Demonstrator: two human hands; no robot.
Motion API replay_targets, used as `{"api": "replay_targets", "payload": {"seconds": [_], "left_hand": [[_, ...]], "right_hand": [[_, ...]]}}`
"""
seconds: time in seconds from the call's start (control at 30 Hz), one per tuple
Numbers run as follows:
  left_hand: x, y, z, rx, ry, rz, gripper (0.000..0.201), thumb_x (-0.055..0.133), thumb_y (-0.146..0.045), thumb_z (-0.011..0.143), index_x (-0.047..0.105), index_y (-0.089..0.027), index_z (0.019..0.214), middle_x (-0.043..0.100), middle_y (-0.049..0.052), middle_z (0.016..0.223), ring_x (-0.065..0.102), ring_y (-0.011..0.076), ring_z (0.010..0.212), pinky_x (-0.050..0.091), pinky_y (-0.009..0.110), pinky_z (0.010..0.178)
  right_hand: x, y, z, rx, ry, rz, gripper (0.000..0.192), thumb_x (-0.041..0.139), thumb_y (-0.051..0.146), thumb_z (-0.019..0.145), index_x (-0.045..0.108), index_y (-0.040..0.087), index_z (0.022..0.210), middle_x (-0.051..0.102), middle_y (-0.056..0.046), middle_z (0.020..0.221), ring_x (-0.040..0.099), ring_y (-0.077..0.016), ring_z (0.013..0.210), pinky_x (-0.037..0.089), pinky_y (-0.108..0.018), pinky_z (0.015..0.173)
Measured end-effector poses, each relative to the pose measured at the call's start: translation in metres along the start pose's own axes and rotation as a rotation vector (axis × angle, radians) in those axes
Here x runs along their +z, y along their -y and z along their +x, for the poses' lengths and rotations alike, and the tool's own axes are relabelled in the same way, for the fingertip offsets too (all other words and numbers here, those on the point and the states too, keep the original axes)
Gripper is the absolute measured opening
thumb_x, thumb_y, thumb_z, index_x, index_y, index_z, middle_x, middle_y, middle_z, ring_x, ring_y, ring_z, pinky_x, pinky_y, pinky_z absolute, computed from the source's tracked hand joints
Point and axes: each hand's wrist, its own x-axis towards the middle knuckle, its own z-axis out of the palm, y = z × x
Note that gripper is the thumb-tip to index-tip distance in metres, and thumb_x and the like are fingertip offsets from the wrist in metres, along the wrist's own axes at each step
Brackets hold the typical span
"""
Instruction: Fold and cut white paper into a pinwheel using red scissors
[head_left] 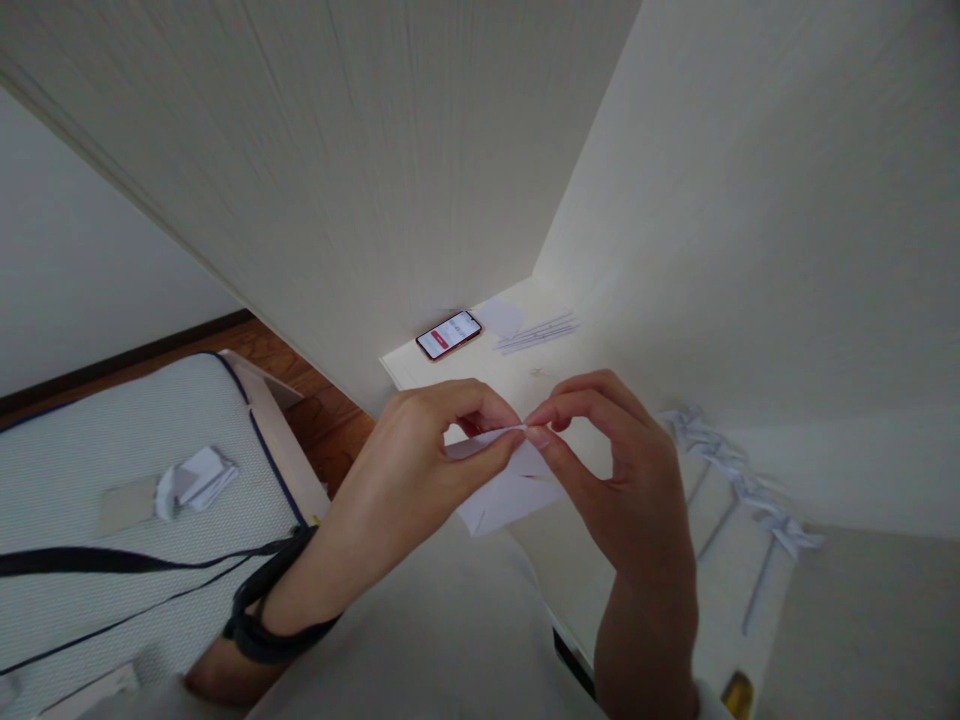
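Pinched between thumb and forefinger of both left hand (420, 450) and right hand (615, 470), a folded white paper (502, 495) sits at centre frame above the white table (525, 385). Smartphone (448, 335) lies at 12 o'clock; paper flowers (739, 480) at 3 o'clock.

Head-worn view, looking forward and down from close above the hands.

The one camera sits at the person's head and faces a white desk surface (525, 385) set in a corner between two pale walls. The left hand (420, 450) and right hand (607, 460) fill the near centre, very close to the lens. A phone (448, 335) lies farther off by the left wall; a mattress (112, 470) shows low at the left.
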Motion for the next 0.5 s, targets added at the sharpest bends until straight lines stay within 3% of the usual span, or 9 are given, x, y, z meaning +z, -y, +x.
{"api": "replay_targets", "payload": {"seconds": [0.27, 0.5], "left_hand": [[0.0002, -0.0011, -0.0004, 0.003, 0.02, 0.029, 0.017, 0.062, -0.028, 0.087, 0.07, -0.017, 0.077, 0.071, 0.0, 0.075, 0.065, 0.0145, 0.072, 0.048, 0.024, 0.066], [-0.0035, 0.0009, 0.0011, -0.033, 0.068, -0.135, 0.012, 0.065, -0.023, 0.082, 0.07, -0.018, 0.072, 0.069, -0.002, 0.068, 0.06, 0.0112, 0.064, 0.045, 0.02, 0.058]], "right_hand": [[0.0019, 0.002, 0.0005, 0.021, -0.02, -0.021, 0.015, 0.064, 0.008, 0.08, 0.06, 0.021, 0.075, 0.057, 0.002, 0.077, 0.056, -0.013, 0.072, 0.045, -0.029, 0.066], [-0.0056, -0.0046, -0.001, 0.018, 0.075, 0.125, 0.01, 0.066, 0.013, 0.085, 0.066, 0.023, 0.081, 0.061, 0.001, 0.083, 0.059, -0.0134, 0.079, 0.048, -0.028, 0.07]]}}
